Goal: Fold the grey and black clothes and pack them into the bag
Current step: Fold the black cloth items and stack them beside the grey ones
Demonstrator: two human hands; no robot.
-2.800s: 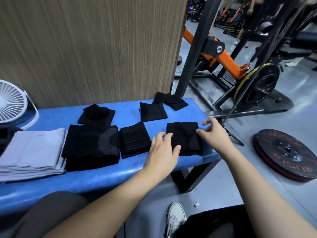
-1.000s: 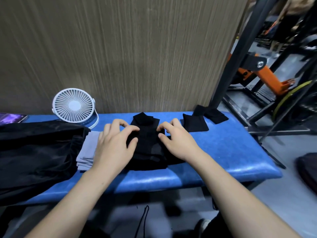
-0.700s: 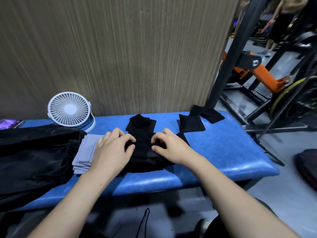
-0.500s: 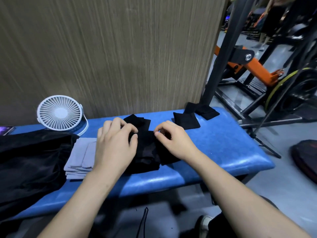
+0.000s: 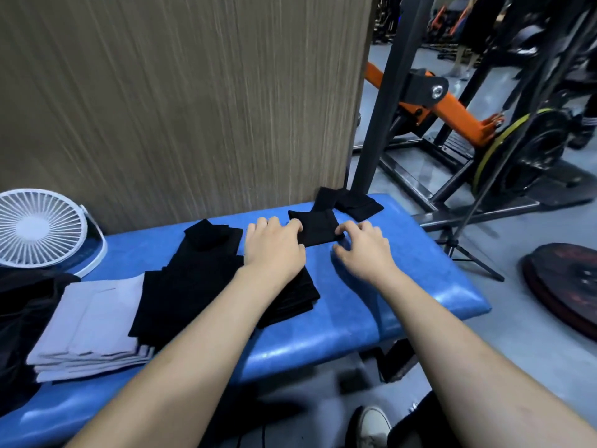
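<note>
Both hands pinch a small square-folded black cloth [image 5: 318, 227] far on the blue bench [image 5: 403, 286]: left hand [image 5: 274, 245] at its left edge, right hand [image 5: 365, 248] at its right. A larger black stack [image 5: 193, 286] lies nearer left.

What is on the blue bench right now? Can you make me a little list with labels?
bench: blue padded bench, wood wall behind
left hand: left hand, fingertips on the small black cloth
right hand: right hand, fingers curled at the cloth's right edge
black pile: folded black pile, left of the hands
grey pile: folded grey pile, left of the black pile
far corner: two more black cloths
fan: white fan, far left
bag: dark fabric at the left edge, cannot tell
</note>
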